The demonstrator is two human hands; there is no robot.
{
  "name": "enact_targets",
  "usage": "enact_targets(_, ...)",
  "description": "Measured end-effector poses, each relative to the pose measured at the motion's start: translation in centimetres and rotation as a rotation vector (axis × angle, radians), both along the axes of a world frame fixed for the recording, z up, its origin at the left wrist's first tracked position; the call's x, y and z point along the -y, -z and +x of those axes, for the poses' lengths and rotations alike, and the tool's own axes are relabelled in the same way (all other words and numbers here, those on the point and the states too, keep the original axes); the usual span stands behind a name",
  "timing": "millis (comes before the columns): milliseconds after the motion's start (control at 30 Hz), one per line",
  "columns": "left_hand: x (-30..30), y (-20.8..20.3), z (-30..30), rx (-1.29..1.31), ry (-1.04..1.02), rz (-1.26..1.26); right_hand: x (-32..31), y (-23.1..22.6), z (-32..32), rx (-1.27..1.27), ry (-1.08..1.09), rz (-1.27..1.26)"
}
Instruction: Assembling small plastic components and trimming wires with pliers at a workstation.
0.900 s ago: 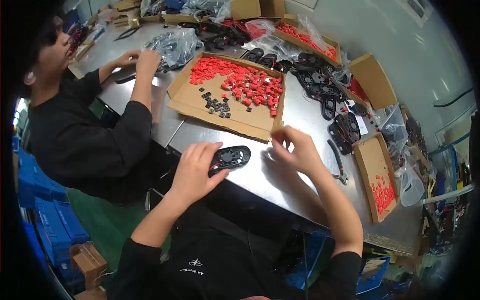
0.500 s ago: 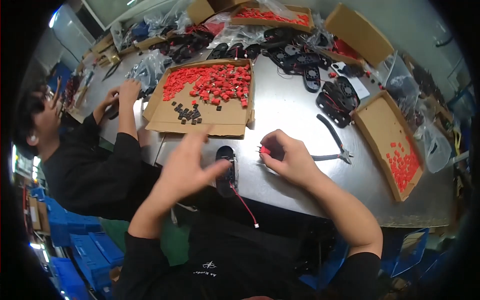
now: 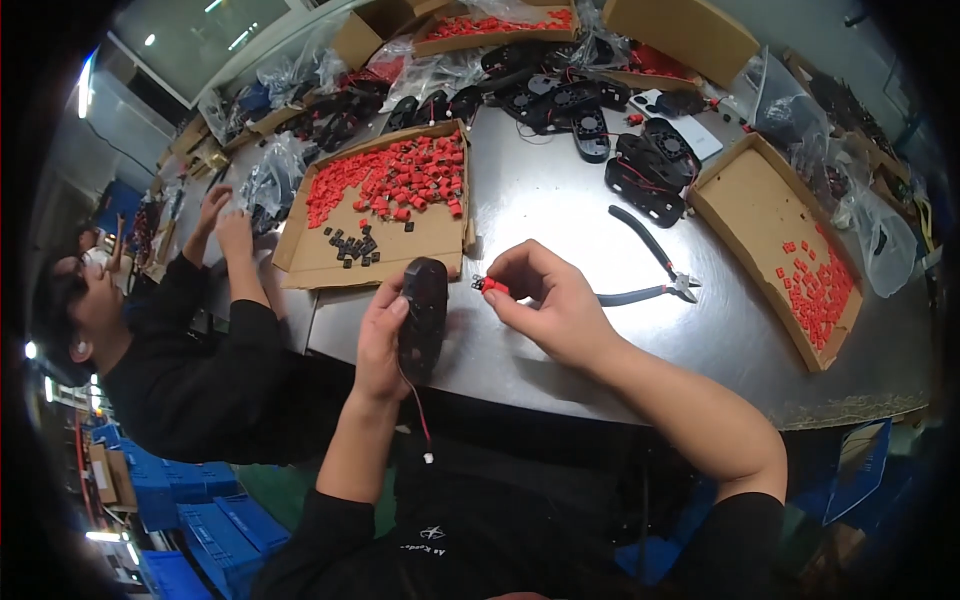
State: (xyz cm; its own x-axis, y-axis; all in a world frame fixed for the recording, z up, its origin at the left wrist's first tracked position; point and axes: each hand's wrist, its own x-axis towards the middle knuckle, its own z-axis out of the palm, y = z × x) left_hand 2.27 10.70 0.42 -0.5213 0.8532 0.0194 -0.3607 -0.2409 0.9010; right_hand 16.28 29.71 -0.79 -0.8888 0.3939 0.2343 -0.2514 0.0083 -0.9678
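My left hand (image 3: 374,350) is wrapped round a black oblong plastic housing (image 3: 424,315), raised and tilted upright over the table's near edge. A thin red cable (image 3: 420,410) with a small white plug hangs from its lower end. Just to the right, my right hand (image 3: 565,315) pinches a small red part (image 3: 495,286) with a dark end between thumb and fingertips. That dark end points toward the housing, with a gap between them. Beyond my left hand stands a shallow cardboard tray (image 3: 300,268) with many red parts (image 3: 415,175) and several small black squares (image 3: 350,246).
Right of my right hand lie open cutting pliers (image 3: 684,281). A second cardboard tray (image 3: 725,190) with red pieces stands at the right. More black housings (image 3: 645,175) and plastic bags (image 3: 275,175) crowd the far side. A co-worker (image 3: 190,360) works on the left.
My left hand has closed on the black housing and lifted it off the table. My right hand has shifted left with the red part, nearer the housing. The whole view has turned slightly.
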Motion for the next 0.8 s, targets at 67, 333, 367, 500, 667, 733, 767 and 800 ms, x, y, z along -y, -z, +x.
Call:
enact_targets(67, -0.2, 0.3, 1.5, 0.013, -0.024, 0.076, 0.5, -0.3, 0.2, 0.013, -0.035, -0.009)
enact_targets(333, -1.2, 1.0, 3.4, -0.140, -0.098, -0.014, 0.9, -1.2, 0.7, -0.035, 0.055, 0.245)
enact_targets(367, -1.2, 1.1, 3.4, -0.209, -0.116, -0.059, 0.9, -1.2, 0.7, -0.032, 0.057, 0.245)
enact_targets(500, -1.2, 1.2, 3.4, -0.226, -0.136, -0.058, 0.9, -1.6, 0.8, 0.008, 0.058, 0.236)
enact_targets(667, -1.3, 1.2, 4.0, -0.323, -0.175, -0.032, 1.2, -1.6, 0.7, -0.016, 0.121, 0.321)
enact_targets(733, -1.3, 1.3, 4.1, -0.323, -0.177, -0.033, 1.1, -1.6, 0.7, -0.003, 0.121, 0.325)
enact_targets(767, -1.3, 1.3, 4.2, -0.325, -0.177, -0.035, 1.1, -1.5, 0.8, -0.003, 0.120, 0.326)
enact_targets(800, -1.2, 1.4, 4.2, -0.327, -0.180, -0.034, 1.1, -1.4, 0.7, -0.007, 0.125, 0.328)
